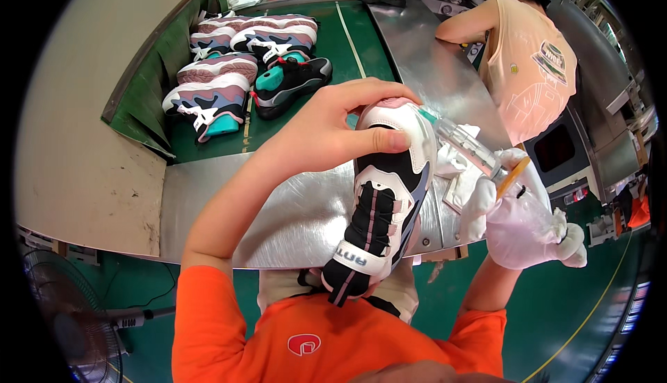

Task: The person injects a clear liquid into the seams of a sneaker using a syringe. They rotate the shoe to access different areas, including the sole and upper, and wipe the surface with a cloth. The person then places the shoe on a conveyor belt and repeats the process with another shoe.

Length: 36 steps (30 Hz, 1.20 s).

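Note:
A white, black and blue-grey sneaker (399, 195) with a pink sole is held upright in front of my body, toe upward. My bare left hand (326, 129) grips it around the toe, thumb on the upper and fingers over the sole edge. My right hand (517, 227), in a white glove with thin clear plastic over it, is closed around a clear syringe (469, 148) with an orange flange. Its teal tip meets or nearly meets the shoe's toe edge; I cannot tell whether they touch. White cloth or paper (456, 168) lies behind the syringe.
Several finished-looking sneakers (212, 98) lie on a green conveyor belt (358, 32), beside a black and grey sneaker (292, 86). A metal table edge (292, 227) runs before me. A person in a peach sleeveless top (531, 63) works at right. A fan (73, 327) stands at lower left.

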Tool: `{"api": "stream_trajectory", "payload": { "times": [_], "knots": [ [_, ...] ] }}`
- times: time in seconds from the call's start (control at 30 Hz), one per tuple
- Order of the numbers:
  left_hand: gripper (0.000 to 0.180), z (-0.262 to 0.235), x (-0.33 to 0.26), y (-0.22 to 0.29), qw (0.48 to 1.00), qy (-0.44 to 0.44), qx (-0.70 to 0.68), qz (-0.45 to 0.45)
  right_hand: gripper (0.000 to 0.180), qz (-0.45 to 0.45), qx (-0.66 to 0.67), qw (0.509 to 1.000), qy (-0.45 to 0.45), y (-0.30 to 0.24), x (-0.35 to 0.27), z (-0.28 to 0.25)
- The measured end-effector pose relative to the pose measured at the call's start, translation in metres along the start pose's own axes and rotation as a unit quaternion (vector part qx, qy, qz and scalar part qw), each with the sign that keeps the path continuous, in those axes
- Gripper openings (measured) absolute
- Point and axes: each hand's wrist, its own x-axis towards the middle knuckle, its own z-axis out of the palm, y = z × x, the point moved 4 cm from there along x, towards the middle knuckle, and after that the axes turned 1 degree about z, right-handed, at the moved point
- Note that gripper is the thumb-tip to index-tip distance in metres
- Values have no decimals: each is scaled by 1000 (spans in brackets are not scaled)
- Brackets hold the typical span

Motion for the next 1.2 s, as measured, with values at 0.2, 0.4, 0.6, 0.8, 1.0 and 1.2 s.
{"api": "stream_trajectory", "payload": {
  "times": [0.2, 0.4, 0.6, 0.8, 1.0, 1.2],
  "knots": [
    [46, 3, 2, 3, 1000, -2, -1, 6, 64, -8, 17, 999, -40, -5, 4, 7],
    [46, 4, 1, 4, 1000, -1, -6, 4, 56, -24, -56, 998, 22, -8, 3, 2],
    [46, 2, -1, -3, 999, 17, -43, -5, 54, -26, -67, 997, 33, -3, 2, -8],
    [51, -1, -7, -13, 996, 37, -82, -21, 52, -10, -61, 998, 32, 11, 6, -22],
    [48, -8, -17, -27, 985, 71, -155, -27, 50, 6, -54, 998, 31, 32, 10, -32],
    [54, 0, -27, -38, 982, 107, -155, -29, 49, -9, -30, 999, 31, 33, 3, -53]
  ]
}}
